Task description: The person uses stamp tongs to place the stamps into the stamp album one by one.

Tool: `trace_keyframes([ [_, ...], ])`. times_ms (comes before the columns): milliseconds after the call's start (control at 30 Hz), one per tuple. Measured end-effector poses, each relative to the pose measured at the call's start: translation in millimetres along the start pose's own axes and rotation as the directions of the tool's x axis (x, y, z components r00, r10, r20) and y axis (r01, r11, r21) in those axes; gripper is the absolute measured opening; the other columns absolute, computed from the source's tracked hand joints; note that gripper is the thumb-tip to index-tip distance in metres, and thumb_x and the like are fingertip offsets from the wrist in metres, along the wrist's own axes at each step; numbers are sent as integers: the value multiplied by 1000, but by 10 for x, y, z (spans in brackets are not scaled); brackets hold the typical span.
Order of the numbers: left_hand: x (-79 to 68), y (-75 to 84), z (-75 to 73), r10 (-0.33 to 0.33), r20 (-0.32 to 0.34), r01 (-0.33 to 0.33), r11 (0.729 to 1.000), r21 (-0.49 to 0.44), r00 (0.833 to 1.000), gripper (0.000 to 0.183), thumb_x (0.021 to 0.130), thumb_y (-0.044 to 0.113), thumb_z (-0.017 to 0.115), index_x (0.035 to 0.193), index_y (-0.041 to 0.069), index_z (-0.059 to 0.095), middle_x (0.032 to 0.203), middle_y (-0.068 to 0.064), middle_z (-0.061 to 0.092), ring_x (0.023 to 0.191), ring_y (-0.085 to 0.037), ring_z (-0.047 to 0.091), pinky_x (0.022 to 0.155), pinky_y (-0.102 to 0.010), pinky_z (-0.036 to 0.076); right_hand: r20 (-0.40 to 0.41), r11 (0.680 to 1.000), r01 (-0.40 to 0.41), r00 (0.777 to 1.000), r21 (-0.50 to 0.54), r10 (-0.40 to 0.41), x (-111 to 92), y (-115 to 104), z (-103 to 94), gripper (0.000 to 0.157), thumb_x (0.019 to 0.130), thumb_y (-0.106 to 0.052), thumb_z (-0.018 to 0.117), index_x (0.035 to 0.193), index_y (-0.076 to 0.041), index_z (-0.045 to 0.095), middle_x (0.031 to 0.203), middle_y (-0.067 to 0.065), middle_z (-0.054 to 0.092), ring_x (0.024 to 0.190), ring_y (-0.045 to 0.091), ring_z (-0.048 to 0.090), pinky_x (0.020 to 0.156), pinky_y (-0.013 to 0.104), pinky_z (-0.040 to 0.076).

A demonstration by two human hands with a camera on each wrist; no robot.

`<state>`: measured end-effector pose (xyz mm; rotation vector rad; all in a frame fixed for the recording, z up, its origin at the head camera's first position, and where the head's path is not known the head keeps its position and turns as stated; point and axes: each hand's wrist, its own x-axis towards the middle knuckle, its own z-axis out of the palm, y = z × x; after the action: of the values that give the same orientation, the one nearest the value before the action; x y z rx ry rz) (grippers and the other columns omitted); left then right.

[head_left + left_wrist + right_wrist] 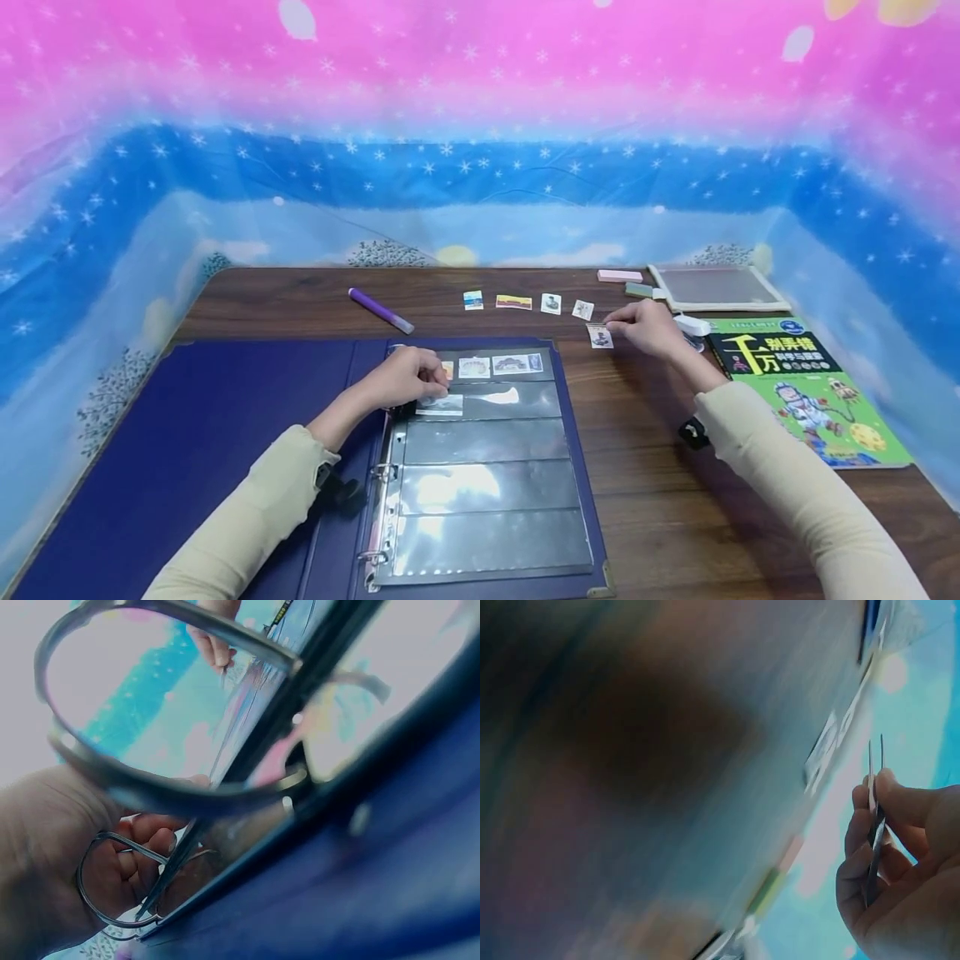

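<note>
My right hand (645, 327) grips a pair of metal tweezers (877, 844), whose two tips stand slightly apart in the right wrist view. In the head view the tips are right at the upper edge of a small postage stamp (600, 337) on the table. My left hand (408, 377), fingers loosely curled, is over the upper left of a clear pocket page (483, 442) in an open stamp album (247, 417). Several stamps (474, 367) fill the page's top row, partly hidden by that hand. A greyish stamp (441, 406) lies in the second row beside its fingertips.
Beyond the album lie a purple marker (381, 311) and a row of loose stamps (513, 302). At right are a green book (817, 400), a white-framed pouch (716, 287), a pink block (619, 276) and a white object (692, 325). Metal rings (384, 472) rise at the album's spine.
</note>
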<state>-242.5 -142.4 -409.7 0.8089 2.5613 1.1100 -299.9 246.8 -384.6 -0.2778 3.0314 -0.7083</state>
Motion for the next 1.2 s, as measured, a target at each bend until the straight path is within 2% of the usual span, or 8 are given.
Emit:
trace_keyframes([
  [133, 5, 6, 4, -3, 0, 3, 1000, -14, 1000, 4, 80, 9, 71, 77, 7, 69, 82, -6, 64, 62, -7, 53, 58, -22, 45, -23, 998, -56, 998, -14, 55, -38, 177, -67, 24, 91, -22, 59, 105, -6, 71, 105, 19, 69, 85, 26, 59, 67, 31, 39],
  [233, 6, 10, 10, -4, -8, 4, 1000, -16, 1000, 4, 80, 9, 71, 77, 8, 69, 81, -6, 64, 62, -8, 53, 58, -22, 44, -29, 994, -102, 994, -27, 101, -48, 255, -78, 26, 92, -24, 58, 106, -6, 70, 109, 20, 67, 94, 32, 61, 76, 40, 45],
  [367, 21, -5, 19, 7, -11, -7, 1000, -17, 1000, 4, 79, 9, 72, 76, 8, 69, 81, -6, 63, 62, -7, 52, 58, -22, 45, -24, 988, -148, 989, -40, 147, -49, 305, -63, 26, 92, -23, 57, 106, -5, 70, 111, 21, 66, 107, 38, 59, 89, 50, 43],
  [667, 13, 7, -1, -6, -7, 5, 999, -37, 1000, 4, 79, 9, 71, 76, 7, 70, 80, -6, 62, 62, -7, 51, 58, -21, 44, 4, 993, -108, 994, -47, 108, 2, 308, -31, 26, 91, -22, 59, 106, -5, 71, 111, 21, 66, 109, 38, 58, 91, 50, 43],
  [933, 20, 3, 1, -14, -9, 13, 999, -37, 1000, 5, 79, 9, 72, 76, 7, 69, 81, -6, 63, 61, -7, 51, 57, -21, 44, -12, 993, -70, 998, -96, 69, -5, 270, -34, 23, 90, -23, 61, 103, -8, 72, 108, 19, 68, 106, 38, 60, 88, 50, 45],
  [1067, 20, -5, 5, -15, -1, 15, 999, -40, 1000, 4, 80, 10, 71, 76, 8, 69, 83, -6, 64, 62, -7, 52, 58, -21, 44, -18, 992, -98, 995, -79, 97, -15, 282, -37, 24, 91, -23, 59, 104, -7, 72, 107, 19, 68, 102, 35, 61, 85, 48, 45],
  [1200, -2, -13, -3, -22, 5, 23, 999, -48, 1000, 4, 80, 10, 71, 77, 8, 69, 82, -6, 63, 62, -8, 52, 57, -22, 44, 12, 992, -121, 993, -46, 121, -14, 307, -40, 26, 92, -23, 58, 105, -5, 71, 106, 19, 69, 101, 34, 61, 86, 47, 45],
])
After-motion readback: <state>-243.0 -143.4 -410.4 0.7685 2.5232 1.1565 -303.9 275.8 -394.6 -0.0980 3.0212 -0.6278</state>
